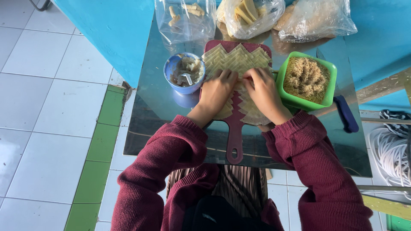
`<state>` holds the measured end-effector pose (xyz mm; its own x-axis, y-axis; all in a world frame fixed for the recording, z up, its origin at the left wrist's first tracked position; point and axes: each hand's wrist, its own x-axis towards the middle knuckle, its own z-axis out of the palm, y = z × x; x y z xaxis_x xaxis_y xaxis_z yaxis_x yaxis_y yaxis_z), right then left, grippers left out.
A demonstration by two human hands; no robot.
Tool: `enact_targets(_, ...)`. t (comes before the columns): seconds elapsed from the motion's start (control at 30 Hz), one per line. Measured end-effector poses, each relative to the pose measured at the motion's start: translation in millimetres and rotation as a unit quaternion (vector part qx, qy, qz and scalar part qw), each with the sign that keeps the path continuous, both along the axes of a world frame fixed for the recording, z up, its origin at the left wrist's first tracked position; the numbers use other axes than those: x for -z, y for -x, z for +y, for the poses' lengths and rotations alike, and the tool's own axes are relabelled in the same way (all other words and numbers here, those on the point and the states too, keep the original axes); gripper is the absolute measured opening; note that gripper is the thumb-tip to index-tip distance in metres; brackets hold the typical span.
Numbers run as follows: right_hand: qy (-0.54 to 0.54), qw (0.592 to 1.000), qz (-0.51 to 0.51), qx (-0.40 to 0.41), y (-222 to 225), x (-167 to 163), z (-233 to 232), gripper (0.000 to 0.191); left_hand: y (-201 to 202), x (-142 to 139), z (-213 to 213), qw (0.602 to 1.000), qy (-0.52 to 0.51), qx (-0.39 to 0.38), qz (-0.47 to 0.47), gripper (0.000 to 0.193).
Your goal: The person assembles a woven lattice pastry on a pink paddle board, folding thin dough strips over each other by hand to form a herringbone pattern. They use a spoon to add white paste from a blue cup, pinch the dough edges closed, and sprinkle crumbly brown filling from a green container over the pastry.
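A maroon cutting board (234,141) with a long handle lies on a shiny metal tabletop (158,102). Several pale triangular dough wrappers (235,57) are laid on it in overlapping rows. My left hand (217,92) and my right hand (262,90) both rest on the wrappers at the board's middle, fingertips meeting and pinching at one wrapper. Both arms wear maroon knit sleeves. To the left of the board stands a blue cup (184,72) holding pale filling and a small white spoon. A green square bowl (306,80) of brown crumbs sits to the right.
Three clear plastic bags (252,15) with pale food pieces lie at the table's far edge. A dark blue handle (345,113) lies right of the green bowl. White coiled cord (391,154) sits at the right. White and green floor tiles are at the left.
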<state>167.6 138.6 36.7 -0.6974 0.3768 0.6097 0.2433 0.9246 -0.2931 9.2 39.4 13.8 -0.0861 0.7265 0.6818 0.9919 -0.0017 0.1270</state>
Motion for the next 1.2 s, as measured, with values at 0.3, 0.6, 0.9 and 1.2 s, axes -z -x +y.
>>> enact_targets(0.3,-0.233,0.966,-0.092,0.067,-2.3,-1.4,-6.9,0.024,-0.3,2.9,1.8,0.996,0.01,-0.004,0.084,0.035)
enact_targets(0.6,-0.247,0.961,-0.099,0.079,-0.8,-9.4,-5.8,0.031,-11.9,-15.5,-16.3,0.997,0.012,-0.04,0.06,0.041)
enact_targets(0.9,-0.185,0.976,-0.065,0.097,10.9,-12.7,11.6,0.017,-21.5,-13.8,-35.6,0.999,0.022,0.02,0.016,0.025)
enact_targets(1.2,0.29,0.957,-0.002,-0.021,14.9,-58.9,26.0,0.012,-29.8,-10.9,-33.4,1.0,0.027,0.008,-0.003,0.026)
